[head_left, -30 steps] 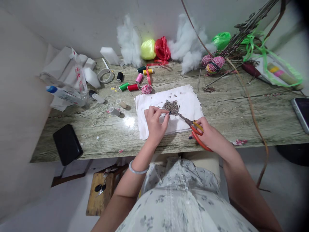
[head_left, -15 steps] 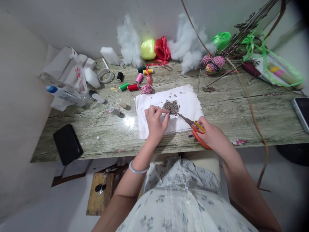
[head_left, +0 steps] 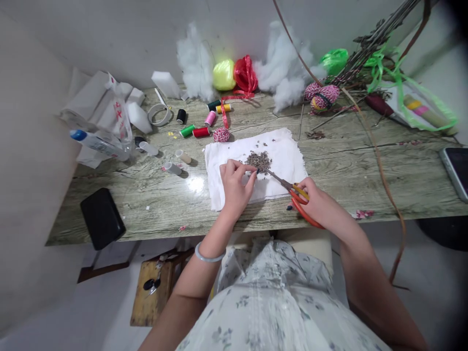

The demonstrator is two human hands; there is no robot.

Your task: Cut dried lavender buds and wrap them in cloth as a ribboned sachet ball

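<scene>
A white cloth lies on the wooden table with a small heap of dried plant bits on it. My left hand hovers over the cloth, its thumb and fingers pinched on something too small to make out, right beside the heap. My right hand grips orange-handled scissors by the loops. The scissor blades point left and their tips meet my left fingertips at the edge of the heap.
Thread spools, a red-and-white twine ball, white stuffing, yellow and red ribbon rolls and dried stems crowd the back. A black case lies front left, a phone at the right edge, a stool below.
Almost nothing moved. My right hand and the scissor handles shifted very slightly; my left hand stays pinched at the heap.
</scene>
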